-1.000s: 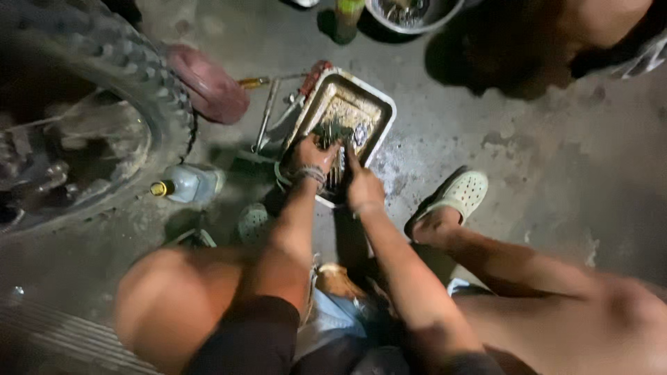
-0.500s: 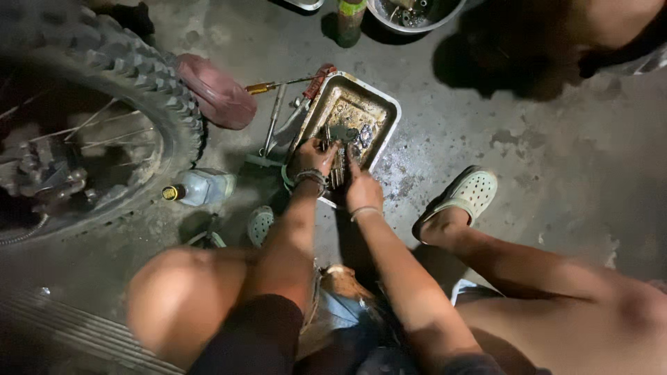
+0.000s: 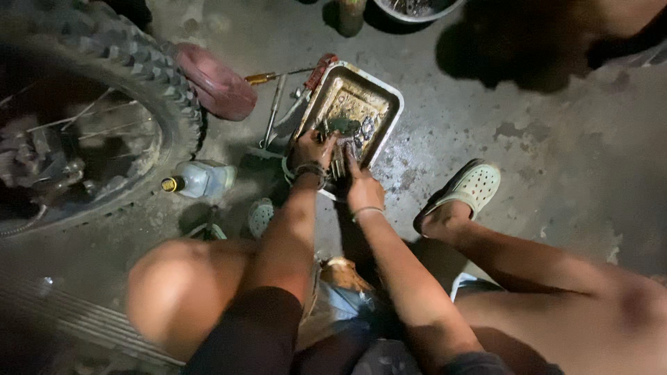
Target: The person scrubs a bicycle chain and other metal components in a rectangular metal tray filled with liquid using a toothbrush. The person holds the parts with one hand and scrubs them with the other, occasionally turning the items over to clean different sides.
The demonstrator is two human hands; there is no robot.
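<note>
Since the earlier frames, both hands have stayed at the near end of the metal tray (image 3: 381, 89); the view has drifted slightly, so tray and wheel sit a little differently in frame. Only small finger shifts are seen.

Metal tray: rectangular, shallow, greasy, set on the concrete floor (image 3: 556, 153) ahead of the person, tilted diagonally in view. Inside are held dark oily small parts (image 3: 345, 126) clustered toward the near half; individual pieces cannot be told apart. The far half is smeared with grime.

Left hand (image 3: 312, 147): placed over the tray's near left edge, fingers curled around a small dark part; exactly what is gripped cannot be told. A dark band is worn at the wrist. Right hand (image 3: 361, 189): rested at the tray's near edge, fingers extended into the tray and touching the parts; whether anything is grasped cannot be told. A thin bracelet is worn at the wrist. Both forearms are reached forward between bent knees, with the person squatting.

Just left of the tray, several hand tools (image 3: 278, 104) are laid on the floor, one with a yellow handle. A clear plastic bottle (image 3: 201, 179) with a yellow cap is laid on its side nearby. A knobby motorcycle tyre (image 3: 118, 62) fills the upper left, with a reddish mudguard (image 3: 215, 82) beside it. A pale clog sandal (image 3: 469, 189) is worn on the right foot. A round basin (image 3: 417, 8) is seen at the top edge.
</note>
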